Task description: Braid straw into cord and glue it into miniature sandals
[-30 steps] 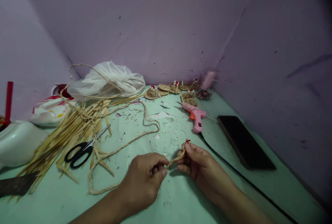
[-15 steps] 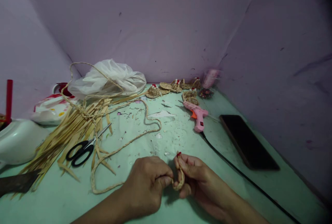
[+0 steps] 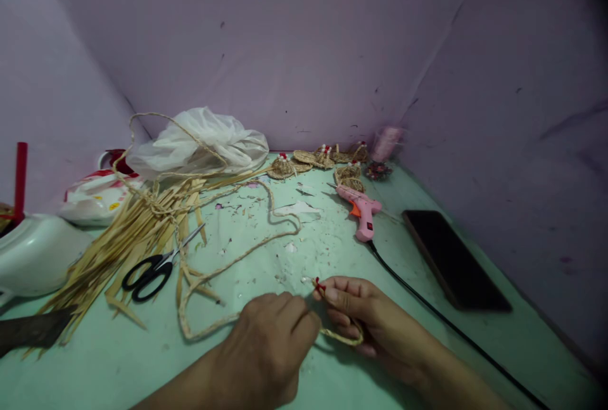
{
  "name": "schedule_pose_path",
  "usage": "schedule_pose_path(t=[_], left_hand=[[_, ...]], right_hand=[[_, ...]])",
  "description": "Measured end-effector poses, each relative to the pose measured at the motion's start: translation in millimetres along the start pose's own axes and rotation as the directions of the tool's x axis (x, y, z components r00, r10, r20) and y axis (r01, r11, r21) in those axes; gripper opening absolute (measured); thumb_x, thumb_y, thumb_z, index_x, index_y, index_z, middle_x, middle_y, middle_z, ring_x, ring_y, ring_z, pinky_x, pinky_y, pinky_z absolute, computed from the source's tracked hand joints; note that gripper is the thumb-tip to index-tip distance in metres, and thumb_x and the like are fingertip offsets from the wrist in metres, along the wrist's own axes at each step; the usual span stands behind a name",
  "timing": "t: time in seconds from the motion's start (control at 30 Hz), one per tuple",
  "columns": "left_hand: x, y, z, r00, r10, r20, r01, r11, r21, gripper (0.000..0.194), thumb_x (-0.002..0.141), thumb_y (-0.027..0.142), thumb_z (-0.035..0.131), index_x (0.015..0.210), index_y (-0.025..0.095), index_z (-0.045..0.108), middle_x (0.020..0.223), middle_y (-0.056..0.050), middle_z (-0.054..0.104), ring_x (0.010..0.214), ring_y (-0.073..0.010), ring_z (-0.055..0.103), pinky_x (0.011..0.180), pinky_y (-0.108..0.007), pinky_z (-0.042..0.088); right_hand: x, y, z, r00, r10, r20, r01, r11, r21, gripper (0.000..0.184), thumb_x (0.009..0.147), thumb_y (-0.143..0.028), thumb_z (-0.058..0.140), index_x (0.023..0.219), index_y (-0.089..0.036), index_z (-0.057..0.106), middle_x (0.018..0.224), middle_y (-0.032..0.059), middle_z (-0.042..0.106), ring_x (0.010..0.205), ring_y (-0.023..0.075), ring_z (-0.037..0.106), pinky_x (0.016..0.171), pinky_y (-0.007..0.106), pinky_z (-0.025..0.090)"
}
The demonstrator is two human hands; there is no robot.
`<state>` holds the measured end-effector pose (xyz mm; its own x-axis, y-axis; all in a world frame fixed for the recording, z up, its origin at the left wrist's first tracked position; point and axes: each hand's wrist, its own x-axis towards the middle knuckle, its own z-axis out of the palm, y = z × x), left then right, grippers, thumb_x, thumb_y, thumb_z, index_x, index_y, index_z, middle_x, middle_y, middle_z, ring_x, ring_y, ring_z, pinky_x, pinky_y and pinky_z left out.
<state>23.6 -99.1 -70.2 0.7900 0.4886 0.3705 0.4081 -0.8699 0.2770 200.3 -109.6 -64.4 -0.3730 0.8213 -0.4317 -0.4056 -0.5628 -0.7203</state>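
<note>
Between my two hands runs a braided straw cord, bent in a loop below the right fingers. My right hand pinches its end, where a small red tie shows at the fingertips. My left hand is closed round the cord a little further along. From there the long cord trails left and back over the green tabletop. The left fingertips are hidden behind the hand.
A pink glue gun with a black cable lies right of centre, beside a phone. Scissors rest on straw strips at left. A dark blade is nearest left. Small woven pieces and a plastic bag stand behind.
My left hand has turned knuckles up. The loop of cord between my hands has grown wider, and the red tie has shifted slightly left with the right fingertips.
</note>
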Motion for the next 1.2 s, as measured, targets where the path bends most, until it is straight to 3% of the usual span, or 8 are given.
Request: schedule_pose_path(t=[0.23, 0.3, 0.5, 0.67, 0.8, 0.93, 1.1, 1.2], left_hand=[[5, -3, -7.7, 0.943, -0.318, 0.096, 0.33, 0.869, -0.369, 0.009, 0.084, 0.017, 0.044, 0.089, 0.018, 0.05, 0.062, 0.001, 0.06, 0.054, -0.0113, 0.056, 0.053, -0.02, 0.039], [5, -2, -9.5, 0.927, -0.36, 0.1, 0.369, 0.839, -0.401, 0.018, 0.082, 0.016, 0.045, 0.1, 0.019, 0.045, 0.057, 0.005, 0.058, 0.048, -0.0101, 0.052, 0.048, -0.019, 0.037], [4, -3, -9.6, 0.968, -0.249, 0.021, 0.236, 0.884, -0.403, 0.013, 0.083, 0.013, 0.044, 0.092, 0.018, 0.053, 0.063, 0.002, 0.06, 0.053, -0.0096, 0.056, 0.051, -0.018, 0.04], [3, -5, -5.1, 0.988, -0.061, -0.142, 0.034, 0.982, -0.186, 0.015, 0.083, 0.009, 0.043, 0.083, 0.016, 0.056, 0.06, 0.0, 0.058, 0.054, -0.0122, 0.056, 0.05, -0.022, 0.04], [1, -15, -4.2, 0.956, -0.128, -0.263, 0.084, 0.982, -0.17, 0.016, 0.083, 0.01, 0.046, 0.093, 0.017, 0.057, 0.066, 0.001, 0.062, 0.057, -0.0114, 0.058, 0.053, -0.021, 0.042], [-1, -26, -3.8, 0.894, -0.268, -0.358, 0.178, 0.948, -0.266, 0.015, 0.081, 0.011, 0.052, 0.092, 0.019, 0.059, 0.075, 0.001, 0.066, 0.064, -0.0097, 0.062, 0.059, -0.018, 0.046], [-2, -25, -1.2, 0.905, -0.234, -0.356, 0.153, 0.958, -0.24, 0.015, 0.081, 0.011, 0.052, 0.093, 0.018, 0.059, 0.074, 0.001, 0.066, 0.063, -0.0096, 0.062, 0.059, -0.019, 0.046], [-1, -23, -0.7, 0.91, -0.206, -0.36, 0.137, 0.968, -0.209, 0.016, 0.081, 0.011, 0.051, 0.094, 0.017, 0.058, 0.074, 0.001, 0.066, 0.064, -0.0097, 0.062, 0.059, -0.019, 0.046]], right_hand=[[-1, 0, 0, 0.999, -0.005, 0.04, 0.006, 1.0, -0.028, 0.029, 0.065, -0.033, 0.073, 0.079, -0.012, 0.059, 0.042, -0.0088, 0.042, 0.037, 0.0015, 0.025, 0.037, 0.017, 0.013], [-1, 1, 0, 0.998, -0.004, 0.065, 0.006, 0.999, -0.037, 0.03, 0.064, -0.034, 0.074, 0.077, -0.013, 0.057, 0.041, -0.0091, 0.041, 0.036, 0.0018, 0.025, 0.037, 0.018, 0.012], [0, 0, 0, 0.999, 0.01, 0.045, -0.006, 0.995, -0.1, 0.03, 0.064, -0.036, 0.073, 0.066, -0.013, 0.055, 0.042, -0.0079, 0.041, 0.037, 0.0019, 0.026, 0.037, 0.019, 0.012], [0, 0, -1, 1.0, 0.027, 0.003, -0.026, 0.988, -0.151, 0.03, 0.07, -0.04, 0.068, 0.064, -0.014, 0.054, 0.044, -0.0076, 0.039, 0.038, 0.0027, 0.025, 0.036, 0.018, 0.013], [-2, -5, -4, 0.993, -0.104, -0.054, 0.084, 0.953, -0.291, 0.034, 0.07, -0.046, 0.066, 0.078, -0.013, 0.063, 0.058, -0.0019, 0.05, 0.048, 0.0058, 0.04, 0.042, 0.018, 0.028], [-4, -10, -8, 0.94, -0.332, -0.079, 0.246, 0.82, -0.517, 0.046, 0.06, -0.03, 0.075, 0.103, -0.018, 0.062, 0.079, 0.0024, 0.058, 0.069, 0.0132, 0.053, 0.061, 0.026, 0.042], [-1, -5, -13, 0.816, -0.575, 0.054, 0.388, 0.478, -0.788, 0.031, 0.069, -0.024, 0.068, 0.099, -0.017, 0.067, 0.072, 0.0021, 0.061, 0.064, 0.0142, 0.054, 0.062, 0.029, 0.044], [-1, -4, -15, 0.775, -0.62, 0.124, 0.438, 0.384, -0.813, 0.023, 0.074, -0.023, 0.064, 0.095, -0.016, 0.069, 0.067, 0.0023, 0.062, 0.062, 0.0142, 0.056, 0.06, 0.027, 0.045]])
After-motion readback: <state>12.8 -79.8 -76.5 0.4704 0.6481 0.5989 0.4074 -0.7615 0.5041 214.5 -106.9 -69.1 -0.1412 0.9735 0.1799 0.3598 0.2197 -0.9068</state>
